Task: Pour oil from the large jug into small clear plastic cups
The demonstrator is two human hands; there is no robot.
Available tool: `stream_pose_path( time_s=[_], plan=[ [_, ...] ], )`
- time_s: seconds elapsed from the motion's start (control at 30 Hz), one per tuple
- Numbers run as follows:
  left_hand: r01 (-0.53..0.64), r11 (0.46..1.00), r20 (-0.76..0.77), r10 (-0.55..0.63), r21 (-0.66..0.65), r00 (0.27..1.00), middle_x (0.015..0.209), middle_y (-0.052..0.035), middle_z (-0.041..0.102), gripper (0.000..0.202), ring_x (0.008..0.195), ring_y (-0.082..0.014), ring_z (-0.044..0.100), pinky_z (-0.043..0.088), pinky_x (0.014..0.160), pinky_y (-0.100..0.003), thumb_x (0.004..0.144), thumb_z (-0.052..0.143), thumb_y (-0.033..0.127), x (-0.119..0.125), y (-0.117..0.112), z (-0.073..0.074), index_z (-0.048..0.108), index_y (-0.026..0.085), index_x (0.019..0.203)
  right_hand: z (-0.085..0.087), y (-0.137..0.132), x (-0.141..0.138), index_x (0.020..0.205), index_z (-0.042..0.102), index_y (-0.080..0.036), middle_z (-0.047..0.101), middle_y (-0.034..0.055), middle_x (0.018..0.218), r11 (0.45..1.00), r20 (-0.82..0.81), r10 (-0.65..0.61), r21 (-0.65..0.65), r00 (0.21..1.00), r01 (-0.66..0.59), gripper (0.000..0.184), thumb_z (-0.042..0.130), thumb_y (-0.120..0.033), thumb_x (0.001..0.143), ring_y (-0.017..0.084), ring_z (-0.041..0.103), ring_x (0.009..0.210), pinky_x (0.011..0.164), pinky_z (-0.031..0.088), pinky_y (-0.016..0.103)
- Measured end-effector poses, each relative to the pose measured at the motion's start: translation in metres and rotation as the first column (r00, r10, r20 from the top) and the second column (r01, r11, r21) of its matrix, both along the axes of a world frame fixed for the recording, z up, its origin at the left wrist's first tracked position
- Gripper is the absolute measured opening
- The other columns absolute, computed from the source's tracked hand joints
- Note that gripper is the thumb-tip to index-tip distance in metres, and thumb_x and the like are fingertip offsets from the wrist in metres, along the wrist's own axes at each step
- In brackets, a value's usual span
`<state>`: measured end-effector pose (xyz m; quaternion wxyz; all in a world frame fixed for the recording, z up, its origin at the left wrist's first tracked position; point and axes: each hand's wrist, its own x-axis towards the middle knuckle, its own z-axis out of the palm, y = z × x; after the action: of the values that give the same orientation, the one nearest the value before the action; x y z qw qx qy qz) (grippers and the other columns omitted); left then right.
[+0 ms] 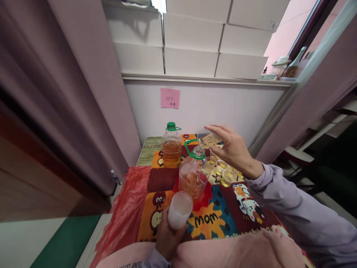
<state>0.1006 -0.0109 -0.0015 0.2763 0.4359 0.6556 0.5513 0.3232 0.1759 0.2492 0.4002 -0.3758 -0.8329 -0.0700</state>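
My right hand [232, 147] grips a clear plastic cup [205, 139], tipped over the open mouth of a clear jug [192, 182] with a green handle. Pale yellow liquid shows in the cup. The jug holds amber liquid and stands in a red scalloped dish [206, 194]. In front of it, my left hand [169, 236] is wrapped round a whitish translucent cup [180, 212]; whether this is one cup or a stack I cannot tell. Right of the jug stand several small clear cups [228, 178] of yellow liquid, partly hidden behind my right hand.
Behind on the left stands a second jug [171, 150] of amber liquid with a green cap. A colourful patterned cloth [206, 223] and red plastic sheet [125, 208] cover the table. A wall with a pink note [170, 98] rises behind; a small bottle [116, 177] stands left of the table.
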Motion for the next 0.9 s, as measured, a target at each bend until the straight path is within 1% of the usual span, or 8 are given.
stream_pose_path(
  time_s=[0.17, 0.27, 0.37, 0.5, 0.67, 0.73, 0.83, 0.9],
  plan=[
    [-0.005, 1.000, 0.029, 0.005, 0.008, 1.000, 0.097, -0.0047, 0.079, 0.052, 0.092, -0.0355, 0.075, 0.059, 0.085, -0.051, 0.063, 0.079, 0.041, 0.001, 0.000, 0.003, 0.064, 0.024, 0.110, 0.001, 0.001, -0.002, 0.145, 0.068, -0.029, 0.073, 0.0077, 0.142, 1.000, 0.029, 0.002, 0.031, 1.000, -0.003, 0.064, 0.064, -0.010, 0.084, 0.032, 0.070, 0.130, 0.110, 0.059, 0.054],
    [0.018, 1.000, 0.009, -0.018, 0.000, 1.000, 0.097, -0.0043, 0.079, 0.051, 0.091, -0.0344, 0.076, 0.060, 0.084, -0.050, 0.063, 0.080, 0.040, -0.002, 0.001, 0.004, 0.064, 0.024, 0.109, 0.001, 0.001, -0.002, 0.145, 0.068, -0.030, 0.073, 0.0070, 0.143, 0.998, 0.052, 0.008, 0.054, 0.999, -0.011, 0.065, 0.063, -0.008, 0.084, 0.031, 0.069, 0.132, 0.111, 0.059, 0.055],
    [0.013, 1.000, -0.001, -0.013, -0.003, 1.000, 0.099, -0.0057, 0.079, 0.053, 0.093, -0.0350, 0.076, 0.059, 0.086, -0.051, 0.063, 0.080, 0.041, -0.002, 0.000, 0.002, 0.064, 0.023, 0.111, 0.001, 0.001, -0.002, 0.144, 0.068, -0.028, 0.072, 0.0081, 0.144, 0.997, 0.079, 0.016, 0.073, 0.997, -0.022, 0.064, 0.062, -0.006, 0.084, 0.031, 0.068, 0.134, 0.113, 0.058, 0.055],
    [0.005, 1.000, 0.021, -0.006, 0.006, 1.000, 0.101, -0.0070, 0.079, 0.056, 0.095, -0.0351, 0.075, 0.058, 0.089, -0.052, 0.063, 0.080, 0.044, 0.000, 0.000, 0.001, 0.064, 0.023, 0.112, 0.000, 0.001, -0.001, 0.147, 0.067, -0.028, 0.071, 0.0086, 0.147, 0.995, 0.128, 0.023, 0.093, 0.991, -0.035, 0.065, 0.061, -0.006, 0.086, 0.032, 0.066, 0.138, 0.116, 0.055, 0.057],
    [0.023, 1.000, -0.007, -0.023, 0.005, 1.000, 0.100, -0.0068, 0.080, 0.055, 0.092, -0.0350, 0.076, 0.060, 0.086, -0.051, 0.063, 0.080, 0.042, -0.003, 0.000, 0.001, 0.064, 0.023, 0.112, -0.002, 0.000, -0.004, 0.145, 0.068, -0.027, 0.071, 0.0086, 0.148, 0.982, 0.213, 0.017, 0.182, 0.977, -0.056, 0.060, 0.057, -0.003, 0.091, 0.031, 0.062, 0.142, 0.117, 0.053, 0.057],
    [0.052, 0.999, -0.035, -0.052, -0.002, 0.998, 0.100, -0.0071, 0.081, 0.055, 0.092, -0.0347, 0.077, 0.061, 0.084, -0.051, 0.065, 0.081, 0.040, -0.007, 0.000, -0.001, 0.064, 0.022, 0.114, 0.000, 0.000, -0.005, 0.144, 0.068, -0.028, 0.070, 0.0072, 0.150, 0.972, 0.241, 0.031, 0.220, 0.970, -0.085, 0.055, 0.055, -0.004, 0.096, 0.030, 0.061, 0.145, 0.122, 0.049, 0.057],
    [0.105, 0.994, -0.082, -0.107, -0.031, 0.991, 0.104, -0.0087, 0.081, 0.055, 0.095, -0.0347, 0.078, 0.062, 0.086, -0.050, 0.068, 0.082, 0.041, -0.014, 0.001, -0.005, 0.064, 0.021, 0.116, 0.004, -0.002, -0.005, 0.143, 0.068, -0.033, 0.069, 0.0030, 0.152, 0.955, 0.288, 0.074, 0.255, 0.955, -0.151, 0.050, 0.054, -0.007, 0.103, 0.027, 0.058, 0.148, 0.130, 0.039, 0.058],
    [0.129, 0.990, -0.096, -0.133, -0.050, 0.986, 0.105, -0.0088, 0.081, 0.058, 0.095, -0.0339, 0.078, 0.062, 0.086, -0.050, 0.066, 0.083, 0.042, -0.017, 0.002, -0.008, 0.063, 0.020, 0.117, 0.006, -0.008, -0.004, 0.144, 0.066, -0.036, 0.069, 0.0010, 0.152, 0.950, 0.270, 0.083, 0.268, 0.959, -0.158, 0.047, 0.056, -0.011, 0.105, 0.026, 0.058, 0.149, 0.131, 0.037, 0.057]
  ],
)
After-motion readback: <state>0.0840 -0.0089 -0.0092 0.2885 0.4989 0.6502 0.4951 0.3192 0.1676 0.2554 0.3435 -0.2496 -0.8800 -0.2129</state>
